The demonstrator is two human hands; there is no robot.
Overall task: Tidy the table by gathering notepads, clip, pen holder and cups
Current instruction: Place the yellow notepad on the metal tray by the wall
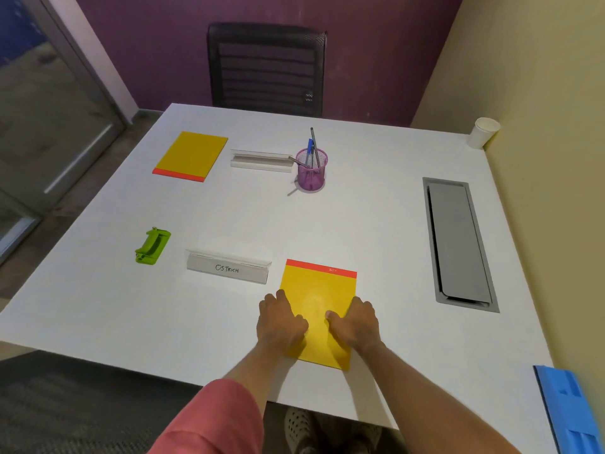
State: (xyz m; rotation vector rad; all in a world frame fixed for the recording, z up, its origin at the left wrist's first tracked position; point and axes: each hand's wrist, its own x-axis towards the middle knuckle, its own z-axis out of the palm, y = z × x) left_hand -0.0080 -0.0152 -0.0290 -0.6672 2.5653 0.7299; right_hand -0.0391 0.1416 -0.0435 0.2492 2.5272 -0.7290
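A yellow notepad with a red top strip [319, 293] lies near the front edge of the white table [376, 231]. My left hand [280, 322] rests on its left edge and my right hand [355, 322] on its right edge, fingers curled over both sides. A second yellow notepad [191, 156] lies at the far left. A purple mesh pen holder [311, 170] with pens stands at the far middle. A green clip [153, 245] lies at the left. A white paper cup [484, 132] stands at the far right corner.
Two white name plates lie on the table, one reading OSTRICH [229, 267], the other [261, 161] beside the pen holder. A grey cable hatch [458, 244] is set in the right side. A black chair [266, 68] stands beyond. A blue object [571, 411] sits front right.
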